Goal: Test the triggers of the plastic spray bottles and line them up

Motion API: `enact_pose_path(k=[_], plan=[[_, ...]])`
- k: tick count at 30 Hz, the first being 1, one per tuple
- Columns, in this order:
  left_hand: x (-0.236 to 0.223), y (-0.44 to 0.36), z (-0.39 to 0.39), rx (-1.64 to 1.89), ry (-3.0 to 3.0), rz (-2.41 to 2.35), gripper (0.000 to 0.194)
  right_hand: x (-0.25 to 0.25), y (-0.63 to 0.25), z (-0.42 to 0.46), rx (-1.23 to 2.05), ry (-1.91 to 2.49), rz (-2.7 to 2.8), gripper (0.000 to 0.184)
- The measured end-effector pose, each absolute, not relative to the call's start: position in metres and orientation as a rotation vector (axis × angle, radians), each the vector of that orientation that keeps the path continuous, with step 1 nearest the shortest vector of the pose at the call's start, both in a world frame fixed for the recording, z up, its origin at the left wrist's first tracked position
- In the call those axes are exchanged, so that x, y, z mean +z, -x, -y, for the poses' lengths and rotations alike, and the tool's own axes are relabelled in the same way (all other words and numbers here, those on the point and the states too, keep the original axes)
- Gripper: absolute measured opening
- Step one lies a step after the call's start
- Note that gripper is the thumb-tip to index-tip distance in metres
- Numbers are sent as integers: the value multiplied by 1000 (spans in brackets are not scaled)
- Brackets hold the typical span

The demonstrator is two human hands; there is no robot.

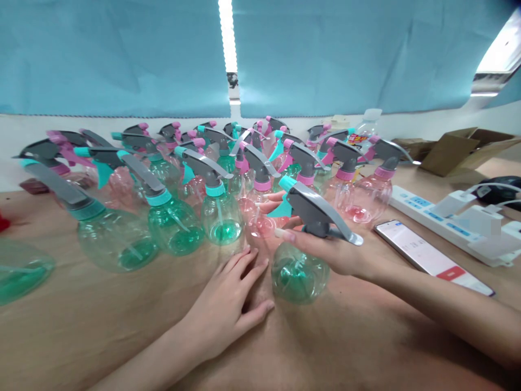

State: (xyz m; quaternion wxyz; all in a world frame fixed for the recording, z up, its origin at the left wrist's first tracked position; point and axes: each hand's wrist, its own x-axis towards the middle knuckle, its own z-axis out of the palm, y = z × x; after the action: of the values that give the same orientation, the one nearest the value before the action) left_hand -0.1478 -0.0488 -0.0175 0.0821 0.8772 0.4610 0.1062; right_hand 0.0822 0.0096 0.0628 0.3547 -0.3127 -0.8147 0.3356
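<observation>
A round green spray bottle with a grey and turquoise trigger head stands closest to me. My right hand is closed around its neck, thumb in front, the other fingers partly hidden behind the head. My left hand lies palm down on the table just left of that bottle, fingers stretched and apart, holding nothing. Beyond my left fingertips is another green spray bottle. A pink spray bottle is right behind my right fingers.
Several more green and pink spray bottles crowd the back of the wooden table. A phone and a white power strip with plugs lie at right. An open cardboard box sits behind them. Blue cloth covers the background.
</observation>
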Motion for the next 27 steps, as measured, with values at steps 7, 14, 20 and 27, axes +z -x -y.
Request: enact_pose_path(k=[7, 14, 20, 27], plan=[[-19, 148, 48, 332, -2626, -1374, 56, 60, -78, -10, 881, 811, 2102, 44], [-20, 148, 48, 325, -2630, -1373, 55, 65, -80, -9, 891, 833, 2113, 42], [-18, 148, 49, 327, -2615, -1374, 55, 69, -78, -9, 937, 838, 2131, 38], [-16, 147, 49, 330, -2610, -1381, 53, 64, -76, -12, 937, 796, 2153, 39]])
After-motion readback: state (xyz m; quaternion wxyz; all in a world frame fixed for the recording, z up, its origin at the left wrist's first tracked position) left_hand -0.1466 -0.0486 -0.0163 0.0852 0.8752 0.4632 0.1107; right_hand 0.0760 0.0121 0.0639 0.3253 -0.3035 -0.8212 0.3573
